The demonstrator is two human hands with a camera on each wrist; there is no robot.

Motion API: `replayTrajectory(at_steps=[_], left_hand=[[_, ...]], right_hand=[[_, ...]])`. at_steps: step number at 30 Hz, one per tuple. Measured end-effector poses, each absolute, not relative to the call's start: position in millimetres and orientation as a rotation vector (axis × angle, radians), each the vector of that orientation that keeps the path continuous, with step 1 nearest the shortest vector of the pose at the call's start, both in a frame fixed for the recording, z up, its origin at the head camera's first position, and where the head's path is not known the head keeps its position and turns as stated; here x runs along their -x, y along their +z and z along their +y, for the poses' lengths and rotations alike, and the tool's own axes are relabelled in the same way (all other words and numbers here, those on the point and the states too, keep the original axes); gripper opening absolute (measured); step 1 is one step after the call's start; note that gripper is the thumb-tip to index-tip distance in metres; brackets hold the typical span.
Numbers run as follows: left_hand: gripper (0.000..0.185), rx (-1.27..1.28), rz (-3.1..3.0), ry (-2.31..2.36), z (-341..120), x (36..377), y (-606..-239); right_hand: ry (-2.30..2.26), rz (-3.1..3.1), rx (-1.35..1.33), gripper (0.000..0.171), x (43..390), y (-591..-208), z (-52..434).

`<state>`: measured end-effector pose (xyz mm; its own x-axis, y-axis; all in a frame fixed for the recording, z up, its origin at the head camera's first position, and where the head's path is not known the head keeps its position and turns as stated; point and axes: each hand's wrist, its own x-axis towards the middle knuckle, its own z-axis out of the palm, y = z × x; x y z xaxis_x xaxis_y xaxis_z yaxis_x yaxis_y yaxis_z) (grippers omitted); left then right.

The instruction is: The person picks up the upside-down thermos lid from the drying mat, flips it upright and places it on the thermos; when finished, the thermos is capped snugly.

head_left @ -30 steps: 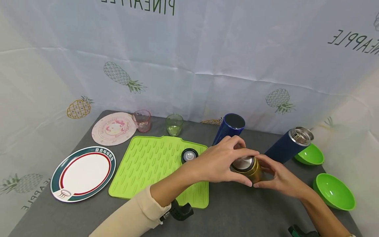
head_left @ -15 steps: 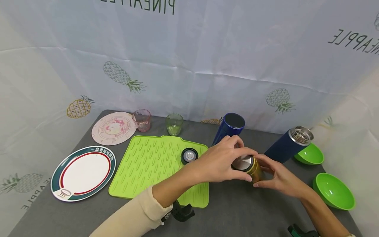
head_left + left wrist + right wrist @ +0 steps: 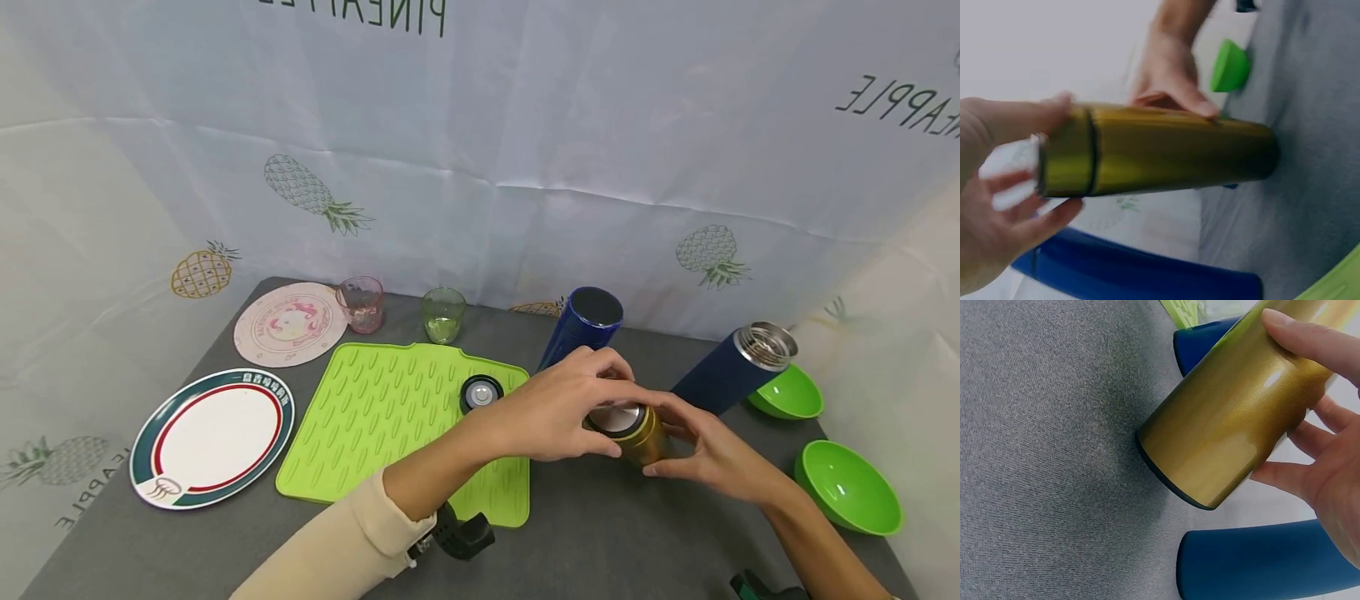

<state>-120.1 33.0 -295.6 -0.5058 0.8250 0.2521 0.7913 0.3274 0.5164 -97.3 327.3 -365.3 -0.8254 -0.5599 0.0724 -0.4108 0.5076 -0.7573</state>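
The left hand [image 3: 566, 406] pinches the lid [image 3: 1066, 156] with its fingers; below them, the right hand [image 3: 712, 446] grips the gold bottle [image 3: 1222, 431]. It seems best to keep the right fingers snug and still, so the lid can turn straight.

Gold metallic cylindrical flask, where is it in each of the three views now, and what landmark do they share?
Head: right of centre, the gold metallic cylindrical flask is between the left hand and right hand.
Left wrist: across the middle, base toward the right.
Right wrist: slanting from centre to upper right, cut off by the frame.
Shared landmark: lime-green flat textured mat, left in head, bottom right corner in left wrist, top edge in right wrist.
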Motion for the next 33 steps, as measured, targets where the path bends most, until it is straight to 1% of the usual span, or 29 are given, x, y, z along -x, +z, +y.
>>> replayTrajectory(at_steps=[2,4,6,8,10,13,17,24,26,30,33], left_hand=[[0.055,-1.595,2.426,0.937,31.3,121.8,-294.7],[0.057,-1.601,2.429,0.923,31.0,121.7,-294.3],[0.058,-1.544,2.512,0.899,32.5,119.7,-294.6],[0.065,-1.466,2.62,0.858,34.6,116.7,-295.0],[0.064,-1.434,2.67,0.846,36.3,114.9,-295.0],[0.056,-1.507,2.617,0.856,35.8,115.5,-294.0],[0.058,-1.589,2.516,0.877,33.1,117.8,-293.9],[0.066,-1.386,2.648,0.957,35.6,114.2,-297.2],[0.063,-1.375,2.65,0.969,35.7,114.4,-297.6],[0.057,-1.47,2.556,0.995,33.6,117.9,-296.2],[0.056,-1.557,2.461,0.999,31.6,120.8,-295.0]], right_hand=[[-1.216,2.559,0.829,0.08,96.9,-365.4,327.7],[-1.215,2.558,0.816,0.08,96.6,-365.7,327.9],[-1.211,2.567,0.803,0.081,96.7,-366.0,327.7],[-1.201,2.582,0.8,0.081,96.6,-366.2,327.3],[-1.197,2.586,0.809,0.081,96.6,-366.1,327.0],[-1.205,2.578,0.837,0.081,96.7,-365.8,326.8],[-1.212,2.57,0.852,0.081,96.8,-365.6,326.9],[-1.209,2.587,0.833,0.084,97.9,-367.0,327.7],[-1.208,2.582,0.832,0.084,98.2,-366.8,327.6],[-1.213,2.572,0.859,0.082,98.0,-366.0,326.8],[-1.211,2.577,0.883,0.082,97.2,-366.0,326.3]])
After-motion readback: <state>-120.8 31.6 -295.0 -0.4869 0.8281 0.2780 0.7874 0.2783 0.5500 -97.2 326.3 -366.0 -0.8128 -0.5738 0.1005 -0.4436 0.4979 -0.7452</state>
